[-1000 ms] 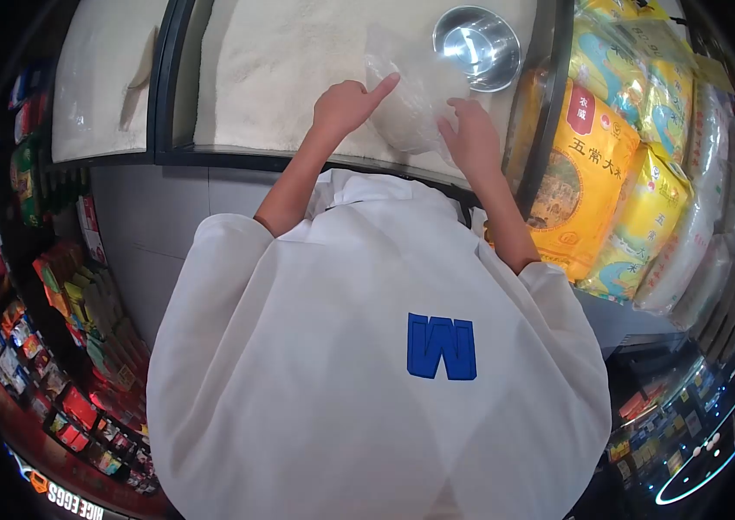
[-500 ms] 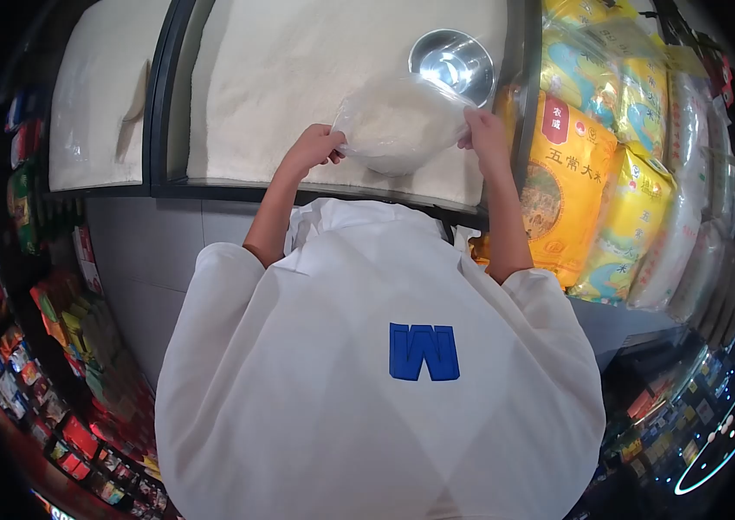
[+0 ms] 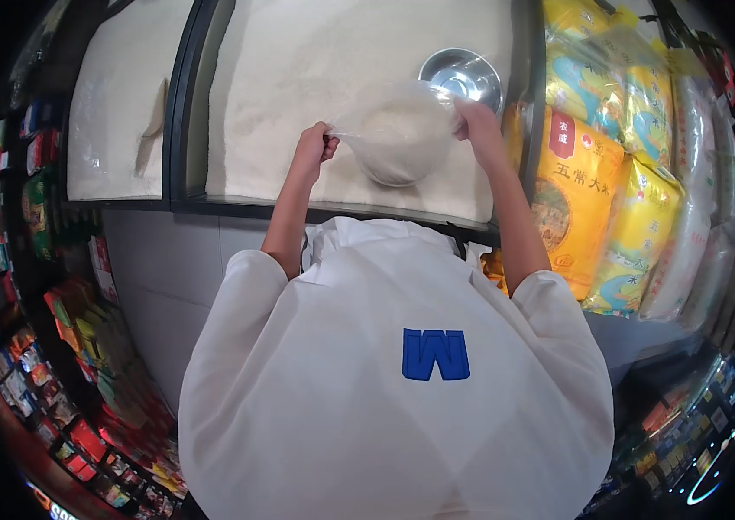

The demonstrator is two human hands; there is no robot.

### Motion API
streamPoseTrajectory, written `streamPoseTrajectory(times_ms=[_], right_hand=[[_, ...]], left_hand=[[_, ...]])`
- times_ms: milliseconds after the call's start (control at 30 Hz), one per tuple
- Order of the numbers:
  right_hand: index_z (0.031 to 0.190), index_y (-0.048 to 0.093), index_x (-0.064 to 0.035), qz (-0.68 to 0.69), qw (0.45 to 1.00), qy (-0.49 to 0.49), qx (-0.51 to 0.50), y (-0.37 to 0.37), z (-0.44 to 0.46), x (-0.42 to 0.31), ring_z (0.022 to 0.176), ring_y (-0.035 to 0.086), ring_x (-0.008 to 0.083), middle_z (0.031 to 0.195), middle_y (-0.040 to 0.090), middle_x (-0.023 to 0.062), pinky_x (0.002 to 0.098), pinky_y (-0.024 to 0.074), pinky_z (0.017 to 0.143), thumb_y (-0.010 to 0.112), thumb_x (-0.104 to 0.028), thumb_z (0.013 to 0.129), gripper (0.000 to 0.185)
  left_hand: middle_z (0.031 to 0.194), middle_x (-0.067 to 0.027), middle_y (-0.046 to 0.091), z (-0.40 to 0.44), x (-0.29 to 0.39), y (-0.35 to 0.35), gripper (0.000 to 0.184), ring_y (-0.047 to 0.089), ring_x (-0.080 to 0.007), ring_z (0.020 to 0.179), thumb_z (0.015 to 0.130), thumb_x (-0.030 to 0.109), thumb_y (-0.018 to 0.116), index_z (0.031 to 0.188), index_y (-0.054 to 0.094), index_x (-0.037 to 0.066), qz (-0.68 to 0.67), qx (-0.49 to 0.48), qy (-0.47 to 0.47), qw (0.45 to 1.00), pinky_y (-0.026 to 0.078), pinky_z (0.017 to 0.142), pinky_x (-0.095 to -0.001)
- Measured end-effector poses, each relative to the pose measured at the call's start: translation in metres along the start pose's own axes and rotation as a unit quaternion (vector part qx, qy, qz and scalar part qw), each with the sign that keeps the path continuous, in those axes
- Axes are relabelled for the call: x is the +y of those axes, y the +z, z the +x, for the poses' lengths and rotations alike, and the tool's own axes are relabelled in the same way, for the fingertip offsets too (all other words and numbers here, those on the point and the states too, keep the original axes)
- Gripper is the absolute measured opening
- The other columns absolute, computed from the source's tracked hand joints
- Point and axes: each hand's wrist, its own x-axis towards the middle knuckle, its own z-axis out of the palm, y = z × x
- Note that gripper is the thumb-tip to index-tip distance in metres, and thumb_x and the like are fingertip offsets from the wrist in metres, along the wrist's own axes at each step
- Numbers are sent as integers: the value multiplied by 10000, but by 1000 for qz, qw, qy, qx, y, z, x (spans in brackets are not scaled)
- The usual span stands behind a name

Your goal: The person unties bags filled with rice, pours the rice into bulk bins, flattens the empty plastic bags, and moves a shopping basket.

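Between my hands hangs a clear plastic bag (image 3: 395,143) with white rice in its rounded bottom, over the rice bin. My left hand (image 3: 314,146) is closed on one upper corner of the bag, and the plastic stretches taut from it. On the other side, my right hand (image 3: 476,128) pinches the opposite top corner; its fingertips are partly hidden. Just behind the bag and my right hand, a shiny metal bowl (image 3: 461,74) sits on the loose white rice (image 3: 298,78).
A black frame (image 3: 178,113) divides this bin from a second rice bin (image 3: 116,104) on the left. Stacked at right are yellow and orange packed rice bags (image 3: 577,195) and clear-wrapped ones (image 3: 688,191). Shelves of colourful packets (image 3: 81,347) line the lower left.
The top of the bag has been drawn tighter and gathered at the corners, and its rice has settled into a rounder bulge. The whole view has shifted slightly.
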Motion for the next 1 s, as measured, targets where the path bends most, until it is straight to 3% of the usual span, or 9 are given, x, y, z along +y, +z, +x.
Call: streamPoseTrajectory(times_ms=[133, 333, 500, 567, 600, 667, 733, 800, 1000], right_hand=[[863, 580, -55, 167, 985, 46, 15, -3, 33, 3, 556, 519, 98, 668, 581, 30, 222, 405, 517, 508, -257, 911, 220], [925, 568, -48, 35, 995, 13, 90, -31, 27, 38, 664, 574, 124, 786, 622, 69, 250, 464, 614, 480, -284, 917, 252], [1092, 517, 27, -204, 970, 95, 89, -63, 3, 148, 808, 607, 214, 904, 624, 136, 327, 487, 722, 675, -328, 770, 504], [1180, 474, 29, -292, 947, 128, 44, -57, -6, 179, 907, 607, 262, 989, 616, 167, 363, 486, 790, 734, -353, 707, 661], [1258, 392, 12, -314, 948, 38, 30, -48, -8, 193, 1001, 565, 296, 1081, 575, 189, 388, 454, 855, 779, -358, 642, 815], [1336, 311, -4, -331, 942, -55, 14, -27, -6, 195, 1096, 522, 329, 1173, 534, 211, 413, 423, 920, 823, -362, 578, 983], [1378, 226, -37, -393, 914, -86, 58, -6, -5, 179, 1177, 455, 342, 1283, 454, 211, 434, 383, 969, 866, -346, 494, 1134], [1378, 235, -38, -389, 917, -83, 38, -6, -4, 154, 1180, 451, 353, 1291, 454, 209, 438, 384, 969, 870, -345, 478, 1143], [1293, 383, -36, -310, 943, -120, 14, -8, 16, 149, 1093, 518, 367, 1166, 563, 178, 449, 424, 906, 865, -350, 459, 1014]], left_hand=[[566, 14, 367, 47, 9, 2, 166, 310, -82, 466, 846, 188, 360, 704, 382, 105, -190, -23, -61, 980, 262, 423, -223], [597, -5, 382, 68, 1, -5, 165, 337, -100, 492, 842, 207, 366, 717, 383, 101, -194, -27, -60, 979, 283, 435, -231], [735, -68, 534, 49, -2, 1, 186, 518, -154, 644, 840, 208, 386, 829, 485, 50, -236, -14, -31, 971, 411, 553, -267], [962, -116, 618, 42, -8, -6, 310, 594, -197, 880, 842, 215, 430, 1047, 517, 0, -177, -66, 1, 982, 464, 754, -305], [962, -116, 618, 36, -14, -7, 310, 594, -197, 880, 842, 215, 430, 1047, 517, 0, -177, -62, -1, 982, 464, 754, -305], [1143, -146, 572, 29, -33, -7, 399, 541, -217, 1056, 847, 171, 452, 1200, 463, -14, 111, -57, 50, 991, 437, 873, -324], [1217, -176, 521, 36, -62, -12, 549, 473, -268, 1151, 798, 204, 596, 1266, 413, -17, 191, -96, 86, 973, 408, 930, -367], [1190, -194, 521, 33, -78, 4, 742, 459, -339, 1141, 668, 293, 752, 1256, 413, -6, 470, -139, 314, 813, 397, 927, -412], [1088, -209, 545, 53, -79, 29, 817, 490, -379, 1047, 538, 378, 832, 1169, 480, -3, 424, -65, 284, 857, 389, 902, -443]])
